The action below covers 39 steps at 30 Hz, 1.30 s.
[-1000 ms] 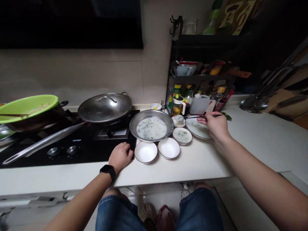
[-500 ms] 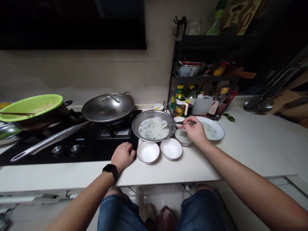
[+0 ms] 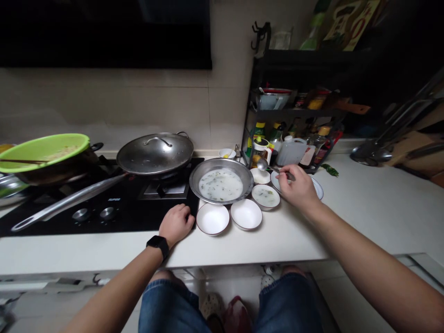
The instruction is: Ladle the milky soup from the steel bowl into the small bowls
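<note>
My right hand (image 3: 300, 187) grips the handle of a metal spoon (image 3: 262, 164), its bowl held above a small white bowl (image 3: 260, 176) at the back. Below that hand, a bowl of milky soup with green bits (image 3: 266, 197) stands beside a wide metal basin (image 3: 194, 178) of the same soup. A ridged plate (image 3: 318, 188) is partly hidden behind my right hand. My left hand (image 3: 177, 224) rests in a loose fist on the counter by the cooktop edge. Two white bowls with bare insides, a left one (image 3: 212, 218) and a right one (image 3: 246, 214), stand before the basin.
Left of the basin, a lidded wok (image 3: 156, 155) sits on the black cooktop (image 3: 138, 219), its long handle pointing front-left. A green colander (image 3: 45, 150) tops a pot at far left. Sauce bottles (image 3: 291, 150) fill a dark rack at the back right. Ladles (image 3: 371, 152) lie farther right.
My right hand has lifted the spoon out of the soup basin and moved it right, over the small back bowl. My left hand stays in the same place.
</note>
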Tool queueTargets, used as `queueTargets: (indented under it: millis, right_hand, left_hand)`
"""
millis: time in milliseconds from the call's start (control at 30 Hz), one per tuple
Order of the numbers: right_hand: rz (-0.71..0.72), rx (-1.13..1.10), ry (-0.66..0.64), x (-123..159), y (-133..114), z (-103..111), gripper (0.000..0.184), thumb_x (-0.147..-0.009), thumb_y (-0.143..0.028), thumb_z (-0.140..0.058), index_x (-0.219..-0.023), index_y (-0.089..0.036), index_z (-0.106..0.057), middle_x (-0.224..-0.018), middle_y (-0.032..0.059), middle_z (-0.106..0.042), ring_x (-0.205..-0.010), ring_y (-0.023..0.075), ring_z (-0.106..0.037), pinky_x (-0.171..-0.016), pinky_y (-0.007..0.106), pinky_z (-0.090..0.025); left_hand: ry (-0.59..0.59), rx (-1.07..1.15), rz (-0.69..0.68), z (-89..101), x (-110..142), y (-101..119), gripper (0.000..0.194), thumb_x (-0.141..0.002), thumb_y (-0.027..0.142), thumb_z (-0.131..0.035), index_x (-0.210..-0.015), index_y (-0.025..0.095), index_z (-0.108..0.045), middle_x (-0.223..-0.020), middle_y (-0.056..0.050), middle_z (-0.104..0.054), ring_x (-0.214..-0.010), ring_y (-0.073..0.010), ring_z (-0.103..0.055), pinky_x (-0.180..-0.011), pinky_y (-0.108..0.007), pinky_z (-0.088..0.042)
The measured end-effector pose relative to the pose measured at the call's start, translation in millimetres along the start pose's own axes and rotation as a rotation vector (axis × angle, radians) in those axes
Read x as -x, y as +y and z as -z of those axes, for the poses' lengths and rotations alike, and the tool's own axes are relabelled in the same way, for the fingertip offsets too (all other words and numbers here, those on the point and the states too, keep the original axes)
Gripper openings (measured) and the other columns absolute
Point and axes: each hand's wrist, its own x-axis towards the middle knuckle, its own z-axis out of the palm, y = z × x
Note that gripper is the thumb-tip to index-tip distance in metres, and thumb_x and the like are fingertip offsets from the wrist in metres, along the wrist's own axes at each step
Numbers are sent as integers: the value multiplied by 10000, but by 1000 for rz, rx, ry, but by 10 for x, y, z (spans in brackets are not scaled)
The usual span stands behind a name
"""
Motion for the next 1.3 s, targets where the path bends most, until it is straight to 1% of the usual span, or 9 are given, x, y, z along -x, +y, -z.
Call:
queueTargets:
  millis: [267, 333, 433, 500, 667, 833, 1033, 1167, 1300]
  right_hand:
    - [-328, -90, -124, 187, 211, -187, 47, -850, -286, -580, -875, -252, -601, -878, 97, -753, -860, 295, -750, -819, 448, -598]
    - [-552, -240, -93, 215, 212, -205, 52, -833, -281, -624, -873, -255, -604, -796, 69, -750, -798, 289, -769, -765, 433, -619]
    - [-953, -494, 70, 200, 233, -240, 117, -810, -229, -680, -870, -262, -585, -656, 35, -721, -676, 275, -778, -650, 398, -652]
    - [-1087, -584, 167, 164, 258, -257, 160, -819, -199, -682, -867, -267, -545, -624, 23, -707, -641, 260, -782, -617, 376, -672]
    - [-1141, -659, 261, 68, 284, -202, 266, -826, -164, -722, -875, -253, -476, -633, 1, -690, -636, 234, -799, -617, 333, -697]
    - [-1124, -685, 299, -38, 262, -57, 203, -843, -116, -692, -859, -225, -521, -657, 8, -680, -611, 198, -790, -579, 254, -677]
    - [-1109, -714, 322, -205, 199, 46, 201, -864, -125, -693, -884, -214, -513, -631, -34, -645, -592, 179, -784, -568, 247, -670]
    - [-1118, -712, 309, -212, 190, 6, 198, -876, -74, -640, -877, -213, -500, -609, -40, -639, -556, 170, -770, -543, 231, -657]
    - [-1117, -703, 284, -149, 221, -84, 215, -871, -92, -668, -877, -225, -499, -607, -27, -662, -563, 174, -772, -502, 212, -636]
  left_hand:
    - [-11, -1, 10, 16, -7, 12, 201, -915, 224, -505, -717, 246, -530, -826, -72, -628, -845, -243, -598, -823, -389, -462]
    - [-15, -5, 10, 14, -7, 10, 204, -920, 228, -503, -718, 245, -528, -827, -73, -630, -847, -242, -595, -828, -390, -463]
    - [-24, -8, 12, 11, -7, 4, 201, -919, 229, -507, -719, 245, -525, -828, -72, -632, -844, -240, -590, -823, -391, -466]
    - [-23, -10, 9, 12, -6, 2, 203, -920, 228, -506, -719, 244, -530, -827, -72, -632, -844, -240, -590, -819, -392, -468]
    - [-17, -22, -3, 31, -7, 12, 209, -924, 230, -509, -718, 243, -541, -823, -74, -631, -843, -243, -598, -819, -390, -477]
    - [-20, -30, 3, 51, -14, 25, 207, -908, 224, -515, -703, 250, -512, -819, -71, -629, -841, -242, -614, -814, -377, -481]
    - [-3, -8, -20, 36, -7, -11, 213, -926, 259, -494, -713, 254, -496, -808, -62, -619, -821, -241, -604, -797, -382, -469]
    - [59, 74, -32, 6, 11, -75, 252, -955, 305, -472, -711, 250, -507, -778, -48, -601, -798, -232, -598, -782, -372, -463]
    - [180, 168, 70, -14, 33, -136, 287, -985, 371, -459, -739, 244, -536, -772, -32, -597, -764, -220, -598, -747, -356, -454]
